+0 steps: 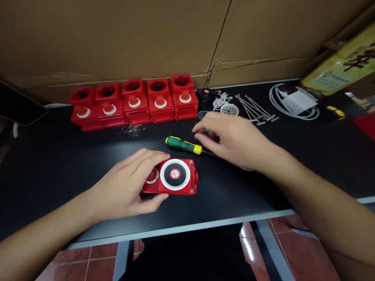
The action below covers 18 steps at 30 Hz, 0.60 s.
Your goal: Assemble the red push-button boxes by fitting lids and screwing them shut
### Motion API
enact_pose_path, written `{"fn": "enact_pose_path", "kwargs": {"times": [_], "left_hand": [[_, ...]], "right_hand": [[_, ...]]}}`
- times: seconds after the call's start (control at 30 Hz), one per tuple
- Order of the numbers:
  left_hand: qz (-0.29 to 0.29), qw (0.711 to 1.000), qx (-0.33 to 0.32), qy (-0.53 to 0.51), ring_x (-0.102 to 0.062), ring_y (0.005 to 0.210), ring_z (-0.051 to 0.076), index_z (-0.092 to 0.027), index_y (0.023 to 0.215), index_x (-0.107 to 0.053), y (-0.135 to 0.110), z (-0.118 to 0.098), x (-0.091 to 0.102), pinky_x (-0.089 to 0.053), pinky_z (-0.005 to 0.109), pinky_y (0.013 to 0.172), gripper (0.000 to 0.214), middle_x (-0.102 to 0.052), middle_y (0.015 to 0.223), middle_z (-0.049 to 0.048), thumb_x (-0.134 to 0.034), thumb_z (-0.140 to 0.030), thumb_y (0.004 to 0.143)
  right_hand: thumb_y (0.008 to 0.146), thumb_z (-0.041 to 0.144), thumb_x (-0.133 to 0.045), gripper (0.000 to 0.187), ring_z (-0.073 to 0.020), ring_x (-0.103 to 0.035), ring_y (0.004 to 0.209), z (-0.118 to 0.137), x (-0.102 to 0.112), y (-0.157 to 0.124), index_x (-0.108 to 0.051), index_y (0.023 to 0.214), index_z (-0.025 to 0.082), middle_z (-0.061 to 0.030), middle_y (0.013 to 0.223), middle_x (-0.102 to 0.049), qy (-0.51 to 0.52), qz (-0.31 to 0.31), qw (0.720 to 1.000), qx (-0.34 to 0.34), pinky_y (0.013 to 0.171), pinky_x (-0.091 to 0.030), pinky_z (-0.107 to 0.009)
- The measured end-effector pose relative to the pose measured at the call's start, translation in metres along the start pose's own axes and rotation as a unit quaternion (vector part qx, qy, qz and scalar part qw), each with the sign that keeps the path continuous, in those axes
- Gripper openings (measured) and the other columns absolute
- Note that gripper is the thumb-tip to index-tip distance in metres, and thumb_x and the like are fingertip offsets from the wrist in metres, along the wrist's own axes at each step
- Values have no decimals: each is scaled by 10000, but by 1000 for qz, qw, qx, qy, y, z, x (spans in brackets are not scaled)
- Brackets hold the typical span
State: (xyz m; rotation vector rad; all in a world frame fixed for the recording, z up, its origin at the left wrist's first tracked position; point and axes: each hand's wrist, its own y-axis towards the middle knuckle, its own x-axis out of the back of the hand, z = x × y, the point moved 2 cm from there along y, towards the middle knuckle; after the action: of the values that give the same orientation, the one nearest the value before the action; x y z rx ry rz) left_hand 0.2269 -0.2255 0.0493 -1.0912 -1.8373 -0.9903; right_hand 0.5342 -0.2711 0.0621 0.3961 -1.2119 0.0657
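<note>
My left hand [133, 183] is wrapped around a red plastic housing [192, 166] lying on the black table, fingers along its far edge and thumb along its near edge. On top of the housing sits a black disc [175, 174] with a white toothed ring and a small red star-shaped centre. A red knob [152, 175] with a white collar is partly covered by my fingers. My right hand [231, 136] hovers beyond and to the right of the housing, slightly blurred. Its thumb and fingertips come together; anything between them is hidden. Beside it lies a green and yellow screwdriver [183, 144].
Several similar red housings [134, 99] stand in a row along the cardboard wall. Behind my right hand are a small dish of screws [229, 109], white parts [222, 100] and metal rods [254, 107]. A coiled white cable [275, 103] and a yellow-labelled bottle [336, 70] sit at the right.
</note>
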Motion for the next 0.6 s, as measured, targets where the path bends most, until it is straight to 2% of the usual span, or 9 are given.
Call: {"fn": "enact_pose_path", "kwargs": {"times": [0.13, 0.23, 0.33, 0.47, 0.6], "left_hand": [[-7, 1000, -2, 4, -768, 1229, 325, -186, 1559, -541, -1, 0, 0, -655, 453, 1078, 563, -758, 1394, 155, -705, -422, 1074], [-9, 1000, -3, 5, -776, 1220, 328, -189, 1552, -549, -1, 0, -1, -661, 453, 1074, 561, -763, 1387, 155, -707, -418, 1065], [-10, 1000, -3, 8, -779, 1222, 329, -198, 1550, -548, -1, 0, -1, -660, 454, 1077, 561, -764, 1393, 155, -719, -407, 1058], [-10, 1000, -3, 6, -781, 1223, 330, -209, 1552, -545, -1, 0, -1, -661, 456, 1072, 570, -766, 1397, 152, -736, -398, 1049], [-9, 1000, 0, 4, -781, 1226, 330, -219, 1554, -541, -1, 1, -1, -662, 462, 1075, 571, -766, 1402, 146, -730, -404, 1048]], "right_hand": [[1081, 253, -617, 240, -315, -771, 961, -51, 24, 7, -847, 1137, 218, -129, 1099, -832, -68, -81, 991, -83, 871, -570, -457], [995, 155, -617, 228, -336, -760, 964, -87, 29, 9, -831, 1034, 222, -152, 1085, -823, -89, -103, 984, -118, 894, -579, -491], [1002, 195, -655, 190, -339, -762, 995, -107, 18, 9, -831, 1068, 225, -167, 1151, -819, -84, -103, 981, -140, 942, -597, -509], [1027, 277, -679, 192, -418, -748, 1218, -115, -4, 11, -837, 1122, 223, -175, 1188, -825, -73, -97, 983, -135, 1105, -575, -595], [1032, 299, -650, 186, -421, -746, 1202, -120, -17, 14, -832, 1043, 263, -163, 1153, -837, -61, -104, 983, -138, 1137, -559, -629]]}}
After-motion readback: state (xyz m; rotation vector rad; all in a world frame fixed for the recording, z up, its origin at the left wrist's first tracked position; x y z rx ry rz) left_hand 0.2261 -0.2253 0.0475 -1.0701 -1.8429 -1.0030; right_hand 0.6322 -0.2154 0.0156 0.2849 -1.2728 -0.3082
